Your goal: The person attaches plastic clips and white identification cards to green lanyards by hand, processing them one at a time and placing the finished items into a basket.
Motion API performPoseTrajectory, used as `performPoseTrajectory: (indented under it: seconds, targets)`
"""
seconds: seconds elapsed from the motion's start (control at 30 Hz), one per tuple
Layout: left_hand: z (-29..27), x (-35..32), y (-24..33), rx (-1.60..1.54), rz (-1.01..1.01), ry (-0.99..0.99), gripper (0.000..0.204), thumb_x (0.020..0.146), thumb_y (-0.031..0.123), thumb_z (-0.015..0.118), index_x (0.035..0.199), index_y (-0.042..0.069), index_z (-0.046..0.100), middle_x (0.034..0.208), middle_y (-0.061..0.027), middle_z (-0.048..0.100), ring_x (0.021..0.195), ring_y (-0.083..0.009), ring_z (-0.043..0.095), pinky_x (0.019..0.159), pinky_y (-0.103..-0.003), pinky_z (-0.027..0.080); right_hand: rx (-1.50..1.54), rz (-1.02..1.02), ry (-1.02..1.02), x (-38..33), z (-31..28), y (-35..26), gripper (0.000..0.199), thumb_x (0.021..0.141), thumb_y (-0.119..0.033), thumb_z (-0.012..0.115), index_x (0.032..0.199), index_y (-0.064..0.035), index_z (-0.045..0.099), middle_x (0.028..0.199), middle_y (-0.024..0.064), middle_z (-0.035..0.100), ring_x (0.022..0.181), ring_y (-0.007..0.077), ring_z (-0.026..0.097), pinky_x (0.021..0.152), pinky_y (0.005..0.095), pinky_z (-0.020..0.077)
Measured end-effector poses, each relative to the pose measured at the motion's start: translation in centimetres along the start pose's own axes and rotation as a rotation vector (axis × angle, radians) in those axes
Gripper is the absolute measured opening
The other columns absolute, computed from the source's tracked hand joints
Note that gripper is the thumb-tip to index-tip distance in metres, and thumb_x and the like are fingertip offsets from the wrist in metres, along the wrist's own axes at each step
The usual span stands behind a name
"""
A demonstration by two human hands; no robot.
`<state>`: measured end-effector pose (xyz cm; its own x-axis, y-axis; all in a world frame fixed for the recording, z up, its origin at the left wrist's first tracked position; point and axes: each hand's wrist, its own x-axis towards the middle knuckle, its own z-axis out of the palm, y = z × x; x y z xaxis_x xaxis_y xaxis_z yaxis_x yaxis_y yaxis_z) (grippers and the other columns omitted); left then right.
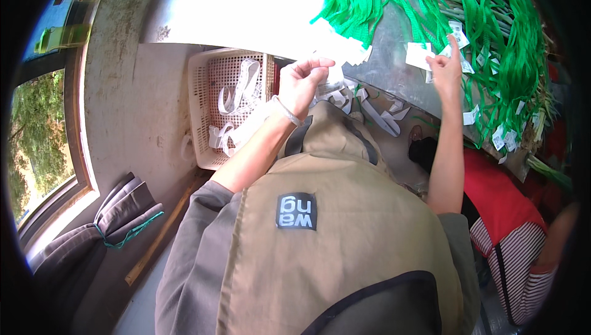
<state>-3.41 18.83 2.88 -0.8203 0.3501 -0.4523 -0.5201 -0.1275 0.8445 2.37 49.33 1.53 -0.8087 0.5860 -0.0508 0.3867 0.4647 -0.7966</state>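
My left hand [300, 86] is pinched shut at the table's front edge, thumb against forefinger. A white printed label [333, 78] hangs from those fingertips. Over the table's right part, my right hand [447, 71] has its forefinger stretched out and its thumb apart, with nothing visible between them. Beside its thumb is a white tag [418, 54], and another printed tag [456, 32] lies by the forefinger tip. Green mesh netting strips [354, 0] with white tags at their ends spread over the far side of the table.
A perforated plastic basket [198, 113] holding white strips [247, 79] stands left of my left hand. Label backing strips [385, 123] lie below the table edge. More tagged green netting [517, 33] lies over long stalks at right. A person in red [502, 181] is close on my right.
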Motion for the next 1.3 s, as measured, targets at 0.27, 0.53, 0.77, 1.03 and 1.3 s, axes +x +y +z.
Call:
performPoseTrajectory:
  seconds: [0.27,0.53,0.77,1.03,1.3]
  targets:
    - [1.3,-0.1,1.5,-0.171,-0.161,-0.074,0.019,0.084,0.012,0.053,0.092,0.0,0.067,0.078,-0.0015,0.063,0.064,-0.006,0.052,0.057,-0.021,0.041,0.373,-0.149,-0.469,-8.5,6.3,-8.1,0.025,0.078,-0.001,0.064,0.103,0.0009,0.061,0.089,0.0056,0.059,0.079,0.009,0.056,0.068,0.0212,0.0452]
    - [0.2,1.2,0.2,0.038,-0.034,-0.068,0.024,0.087,0.016,0.051,0.098,-0.001,0.064,0.089,-0.0068,0.065,0.076,-0.0119,0.061,0.066,-0.026,0.05,0.368,-0.162,-0.299,-10.3,8.3,-9.5,0.009,0.076,-0.002,0.065,0.086,-0.0002,0.065,0.079,0.0045,0.06,0.066,0.0087,0.056,0.057,0.0213,0.0431]
    - [-1.3,2.4,-0.2,-0.096,-0.251,0.154,0.025,0.077,0.026,0.06,0.087,0.004,0.065,0.088,-0.0059,0.061,0.07,-0.0147,0.055,0.062,-0.028,0.047,0.91,0.308,-0.394,-9.4,8.9,-6.1,0.015,0.082,-0.003,0.06,0.096,0.0028,0.06,0.076,0.0024,0.057,0.059,0.006,0.048,0.05,0.0181,0.0365]
    - [0.0,0.3,0.4,0.089,-0.015,0.067,0.022,0.079,0.002,0.06,0.101,0.001,0.059,0.09,-0.0066,0.062,0.086,-0.0151,0.06,0.075,-0.025,0.05,0.692,0.432,-0.21,-6.0,9.7,-2.7,0.021,0.083,-0.005,0.06,0.104,-0.0002,0.057,0.079,0.0013,0.056,0.06,0.0058,0.048,0.046,0.0173,0.0363]
    - [1.4,-0.2,-0.2,-0.148,-0.073,-0.058,0.016,0.083,0.003,0.055,0.095,-0.002,0.064,0.085,-0.005,0.064,0.07,-0.009,0.057,0.061,-0.022,0.048,-0.41,-0.159,0.052,-0.7,-2.3,-1.5,0.057,0.077,-0.002,0.062,0.129,-0.0074,0.04,0.1,0.0126,0.062,0.084,0.0162,0.061,0.071,0.0278,0.0476]
